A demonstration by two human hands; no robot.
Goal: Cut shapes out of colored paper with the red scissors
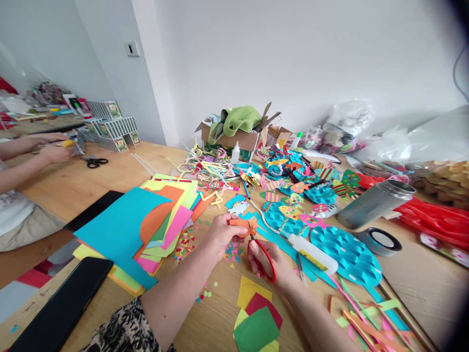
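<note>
My left hand (219, 235) pinches a piece of orange paper (240, 224) above the middle of the table. In my right hand (273, 264) is a pair of red-handled scissors (264, 259), its blades up against the paper's right end. Tiny coloured paper bits (232, 252) lie scattered beneath both hands. Nearer to me sit loose green (256, 330), red and yellow paper pieces. A white paper fish (238, 207) rests just beyond my left hand. Right of the scissors lies a white glue bottle (313, 253).
A stack of coloured paper (120, 234) and a black phone (66, 303) are at left. Blue scalloped discs (346, 254), a metal bottle (375, 203) and a tape roll (380, 240) stand right. A cardboard box (230, 139) is behind. Another person's hands (54, 149) work far left, near black scissors (95, 162).
</note>
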